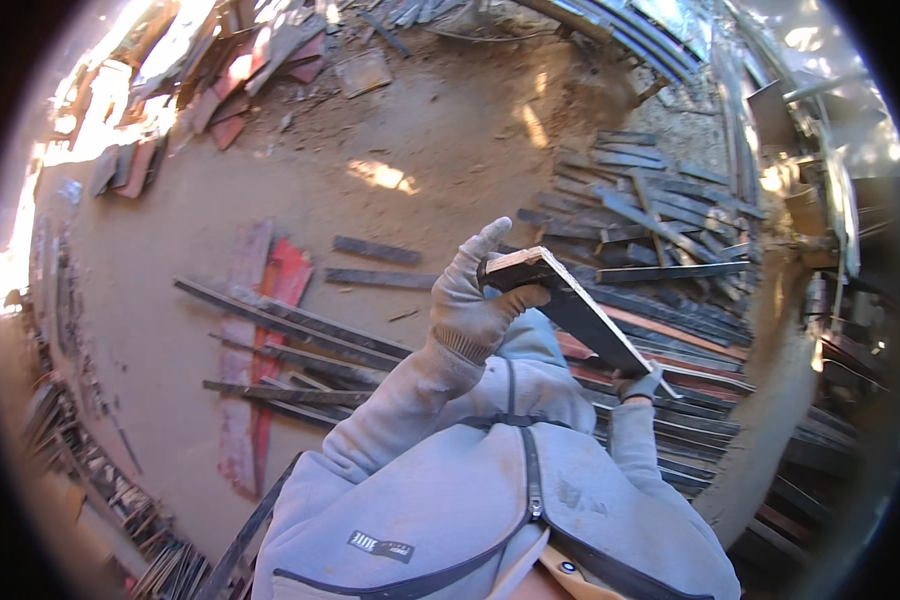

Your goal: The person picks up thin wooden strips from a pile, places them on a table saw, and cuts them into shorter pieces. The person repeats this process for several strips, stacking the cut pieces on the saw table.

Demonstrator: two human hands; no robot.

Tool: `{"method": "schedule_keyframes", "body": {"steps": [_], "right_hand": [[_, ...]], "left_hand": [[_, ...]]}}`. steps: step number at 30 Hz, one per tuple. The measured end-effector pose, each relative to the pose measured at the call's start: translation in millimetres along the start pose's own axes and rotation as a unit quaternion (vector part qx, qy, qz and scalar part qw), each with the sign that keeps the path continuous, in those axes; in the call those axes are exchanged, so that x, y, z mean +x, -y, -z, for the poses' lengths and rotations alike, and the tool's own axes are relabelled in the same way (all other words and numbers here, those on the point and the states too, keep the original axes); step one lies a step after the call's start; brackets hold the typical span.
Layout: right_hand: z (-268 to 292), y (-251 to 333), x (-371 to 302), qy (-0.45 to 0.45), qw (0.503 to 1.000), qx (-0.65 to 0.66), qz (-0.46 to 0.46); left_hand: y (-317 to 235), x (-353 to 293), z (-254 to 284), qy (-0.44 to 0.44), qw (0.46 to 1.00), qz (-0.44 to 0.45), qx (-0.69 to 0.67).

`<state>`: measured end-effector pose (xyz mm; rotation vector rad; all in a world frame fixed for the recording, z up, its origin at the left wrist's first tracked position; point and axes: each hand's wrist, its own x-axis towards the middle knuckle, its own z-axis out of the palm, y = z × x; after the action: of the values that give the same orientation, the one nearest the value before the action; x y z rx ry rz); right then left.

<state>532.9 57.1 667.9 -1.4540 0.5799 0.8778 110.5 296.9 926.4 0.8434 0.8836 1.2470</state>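
Observation:
A long board (592,328), black on its broad face with a pale, rough raw edge, slants in front of my body from upper left to lower right. Its upper end is in my gloved left hand (470,292), with the thumb pressed on the black face and a finger pointing up past the edge. Down at the board's lower right end, my gloved right hand (638,384) is closed around it, the fingers partly hidden. Below the board lie many long dark strips (690,400) in a stack.
More dark strips (310,335) reach out to my left across a red board (288,275). Short dark pieces (660,215) are heaped ahead on the right. Scrap boards (260,65) lie at the far left, and long metal-looking lengths (635,40) at the far right. Sandy ground (160,290) lies between.

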Motion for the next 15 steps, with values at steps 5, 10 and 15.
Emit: {"method": "schedule_keyframes", "body": {"steps": [5,10,15], "right_hand": [[-62.4,16.9,31.9,-0.010,1.000,0.002,-0.001],[-179.0,-7.9,53.8,0.063,0.998,-0.005,-0.017],[-341.5,-24.4,28.8,-0.031,0.997,0.019,-0.066]], "left_hand": [[2.7,90.3,-0.2,0.047,0.983,-0.156,0.089],[-8.6,244.8,40.2,0.107,0.967,-0.167,0.159],[-28.2,402.8,119.0,0.101,0.962,-0.083,0.239]]}}
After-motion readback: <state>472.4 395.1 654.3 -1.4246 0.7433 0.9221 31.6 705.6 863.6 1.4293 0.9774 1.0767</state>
